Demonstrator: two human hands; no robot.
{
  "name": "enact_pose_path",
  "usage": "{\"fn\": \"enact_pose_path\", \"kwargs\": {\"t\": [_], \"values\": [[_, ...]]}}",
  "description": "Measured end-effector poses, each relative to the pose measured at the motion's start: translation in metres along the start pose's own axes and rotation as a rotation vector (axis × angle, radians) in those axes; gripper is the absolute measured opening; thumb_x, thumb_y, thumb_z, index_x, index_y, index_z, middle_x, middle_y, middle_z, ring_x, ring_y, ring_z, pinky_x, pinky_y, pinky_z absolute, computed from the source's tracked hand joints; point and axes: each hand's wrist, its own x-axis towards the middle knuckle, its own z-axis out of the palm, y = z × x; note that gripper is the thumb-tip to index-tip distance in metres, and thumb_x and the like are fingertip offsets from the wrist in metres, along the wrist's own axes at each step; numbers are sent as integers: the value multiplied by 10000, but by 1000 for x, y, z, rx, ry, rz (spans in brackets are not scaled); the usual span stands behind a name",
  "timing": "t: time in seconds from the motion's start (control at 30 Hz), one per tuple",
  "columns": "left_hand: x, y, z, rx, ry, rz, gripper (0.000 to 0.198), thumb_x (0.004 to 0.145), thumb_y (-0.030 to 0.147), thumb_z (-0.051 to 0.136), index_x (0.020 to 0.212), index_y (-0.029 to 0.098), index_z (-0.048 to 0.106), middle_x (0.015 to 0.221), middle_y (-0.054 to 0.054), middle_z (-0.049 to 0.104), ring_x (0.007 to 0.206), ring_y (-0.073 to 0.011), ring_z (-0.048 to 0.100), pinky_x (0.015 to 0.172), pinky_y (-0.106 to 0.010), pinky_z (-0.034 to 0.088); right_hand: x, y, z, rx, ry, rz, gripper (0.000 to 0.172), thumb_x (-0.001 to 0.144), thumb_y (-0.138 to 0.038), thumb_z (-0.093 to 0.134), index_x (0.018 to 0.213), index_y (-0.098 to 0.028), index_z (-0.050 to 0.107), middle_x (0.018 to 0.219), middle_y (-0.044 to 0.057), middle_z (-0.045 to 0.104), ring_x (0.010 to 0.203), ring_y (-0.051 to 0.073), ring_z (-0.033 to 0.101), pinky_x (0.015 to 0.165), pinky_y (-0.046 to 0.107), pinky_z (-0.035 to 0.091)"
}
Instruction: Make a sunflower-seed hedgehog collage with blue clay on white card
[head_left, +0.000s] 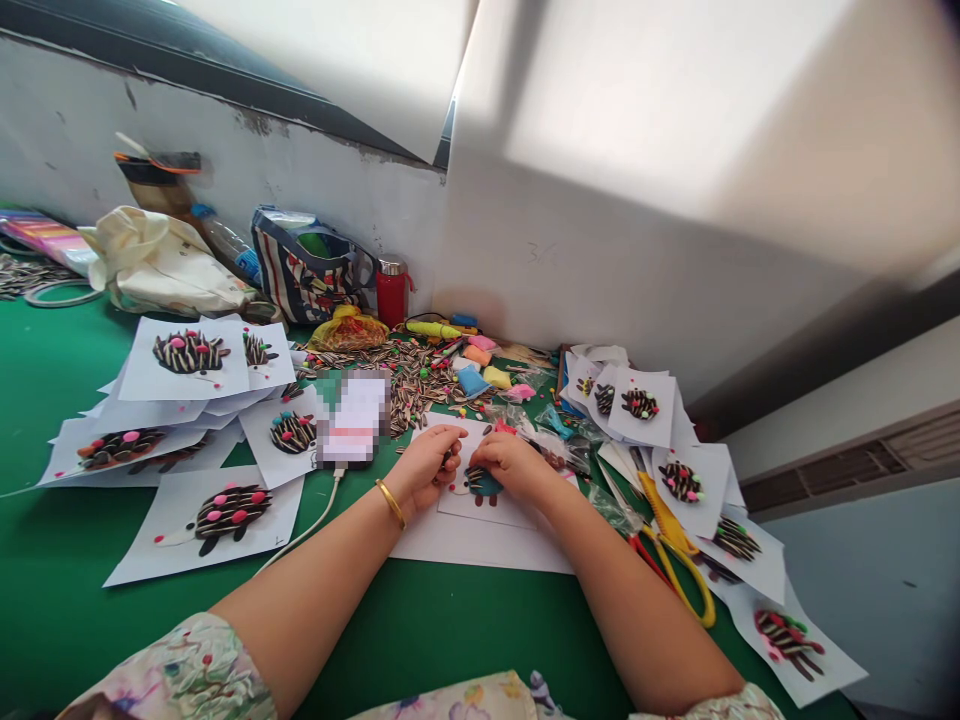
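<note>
On white paper (487, 540) at the middle of the green table lies a small hedgehog figure (484, 483) with a blue-green body, dark seeds and a red dot at its nose. My right hand (514, 465) rests over the top of this figure, its fingers pinched together at the body; what they hold is too small to name. Just left of it, my left hand (431, 465) is curled closed around dark striped seeds, which show between its fingers. A gold bangle circles my left wrist.
A seed pile (420, 375) and coloured clay pieces (472, 380) lie behind my hands. A phone (351, 425) with a cable stands left. Yellow-handled scissors (675, 570) lie right. Hedgehog cards (244, 550) spread on both sides. A red flask (391, 292) and bags stand at the wall.
</note>
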Motion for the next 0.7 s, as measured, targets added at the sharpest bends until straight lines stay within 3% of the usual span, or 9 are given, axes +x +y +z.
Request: {"fn": "enact_pose_path", "kwargs": {"t": [0.1,0.2,0.33,0.47,0.6,0.7], "values": [[0,0,1,1,4,-2,121,793,238,629,863,159,570,648,56,464,393,-5,342,351,-137,131,-1,-1,1,90,-42,35,291,883,-95,440,891,-147,727,928,75,608,504,54,546,397,151,464],[-1,1,1,0,8,-2,118,796,235,628,865,160,569,649,55,465,394,-6,344,352,-135,132,-1,-2,0,84,-56,18,292,887,-95,438,899,-144,726,932,76,603,501,49,547,398,145,461],[-1,2,2,-4,9,-13,113,800,234,626,869,163,572,647,56,464,389,-7,342,348,-136,126,-1,1,-5,-86,-27,-64,310,866,-55,470,934,-178,746,930,71,635,713,124,625,615,225,540],[-1,3,1,-14,1,-28,126,842,282,596,872,161,578,644,58,445,384,-8,333,344,-137,127,-3,2,-13,-207,78,-85,324,857,-51,531,1050,-212,736,946,64,681,899,181,621,830,321,505],[-2,5,0,-47,-20,-78,286,900,428,516,904,155,601,643,54,428,382,-13,321,337,-139,124,-8,-9,-16,-188,259,-6,248,920,-145,522,1056,-209,720,956,65,703,911,191,614,831,333,471],[-4,7,1,-33,-58,-101,262,886,383,523,957,153,628,649,52,433,382,-13,317,338,-141,130,-9,-22,-13,-166,361,22,190,925,-193,545,988,-210,723,936,58,707,892,192,608,820,326,448]]}}
